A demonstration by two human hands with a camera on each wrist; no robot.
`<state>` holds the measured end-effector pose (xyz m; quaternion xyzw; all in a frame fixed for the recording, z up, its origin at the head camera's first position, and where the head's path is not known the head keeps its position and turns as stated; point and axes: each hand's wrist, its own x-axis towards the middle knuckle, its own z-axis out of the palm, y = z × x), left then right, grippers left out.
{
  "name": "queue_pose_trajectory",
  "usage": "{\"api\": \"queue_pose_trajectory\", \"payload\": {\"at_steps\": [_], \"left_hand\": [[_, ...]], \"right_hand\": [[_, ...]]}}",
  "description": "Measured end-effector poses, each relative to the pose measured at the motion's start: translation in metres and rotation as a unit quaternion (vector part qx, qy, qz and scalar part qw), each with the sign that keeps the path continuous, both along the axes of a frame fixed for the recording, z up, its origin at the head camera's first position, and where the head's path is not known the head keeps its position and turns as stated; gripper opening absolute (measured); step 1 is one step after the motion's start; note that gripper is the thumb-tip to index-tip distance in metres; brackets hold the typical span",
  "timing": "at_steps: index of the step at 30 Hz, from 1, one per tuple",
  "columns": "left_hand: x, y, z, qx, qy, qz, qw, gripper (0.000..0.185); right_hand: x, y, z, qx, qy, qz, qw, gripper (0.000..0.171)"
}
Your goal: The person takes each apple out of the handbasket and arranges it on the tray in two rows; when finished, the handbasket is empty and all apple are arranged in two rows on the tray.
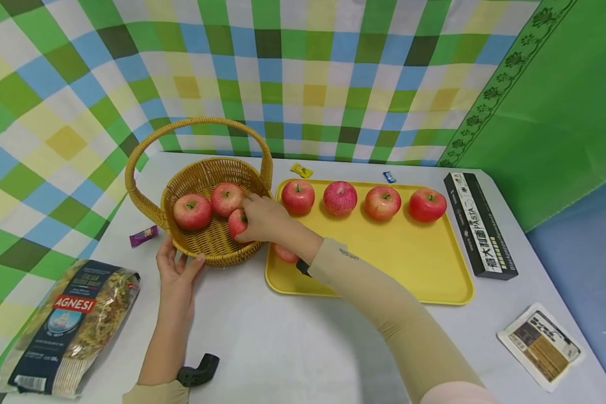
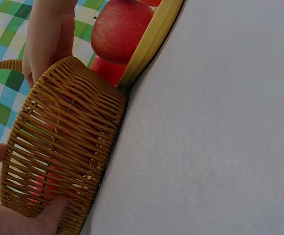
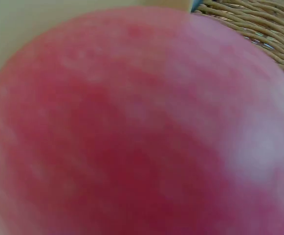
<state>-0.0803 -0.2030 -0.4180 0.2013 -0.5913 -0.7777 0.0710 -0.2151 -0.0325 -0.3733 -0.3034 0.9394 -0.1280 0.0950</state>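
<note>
Nearest, the left hand [image 1: 175, 273] reaches forward from a beige cuff and rests against the near wall of the wicker basket [image 1: 209, 249]; its fingers [image 1: 198, 261] are spread, thumb and fingertips pressing the woven rim, and the left wrist view shows a thumb [image 2: 54, 211] flat on the ribbed cane. The right arm, in a smooth beige sleeve, crosses the near-left corner of the yellow tray [image 1: 424, 280], passing over one apple [image 1: 286, 253] that lies half hidden under the wrist. The right hand [image 1: 264, 219] dips over the basket's rim, fingers curled round a red apple [image 1: 237, 222] inside the basket; the right wrist view is filled by blurred, glossy red-pink skin. Two more round apples [image 1: 192, 211] sit further in, under the arched, braided handle [image 1: 197, 124]. Beyond, four apples [image 1: 340, 198] stand in a row along the far edge of the flat, hard-looking tray on the pale table [image 1: 293, 348]
</note>
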Motion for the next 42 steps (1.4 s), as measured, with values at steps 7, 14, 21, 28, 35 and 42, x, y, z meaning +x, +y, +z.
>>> {"api": "queue_pose_trajectory", "payload": {"at_steps": [7, 14, 21, 28, 35, 42], "left_hand": [[0.0, 0.0, 0.0, 0.0, 0.004, 0.002, 1.0, 0.077], [0.001, 0.001, -0.001, 0.001, 0.015, 0.001, 0.9999, 0.078], [0.0, 0.001, -0.002, 0.004, 0.01, 0.007, 0.9999, 0.078], [0.0, 0.0, -0.003, 0.008, 0.016, 0.007, 0.9998, 0.079], [0.001, -0.002, 0.0, 0.013, 0.016, 0.009, 0.9998, 0.079], [-0.001, 0.001, 0.0, 0.015, 0.006, 0.007, 0.9998, 0.079]], "right_hand": [[0.001, 0.011, 0.014, -0.067, -0.012, -0.011, 0.998, 0.072], [0.011, 0.044, 0.038, -0.154, -0.017, -0.04, 0.987, 0.071], [0.024, 0.098, 0.052, -0.198, -0.004, -0.07, 0.978, 0.069], [0.038, 0.159, 0.039, -0.21, 0.001, -0.11, 0.972, 0.071], [0.043, 0.187, 0.007, -0.171, -0.011, -0.116, 0.978, 0.066], [0.042, 0.193, -0.015, -0.138, -0.012, -0.103, 0.985, 0.063]]}}
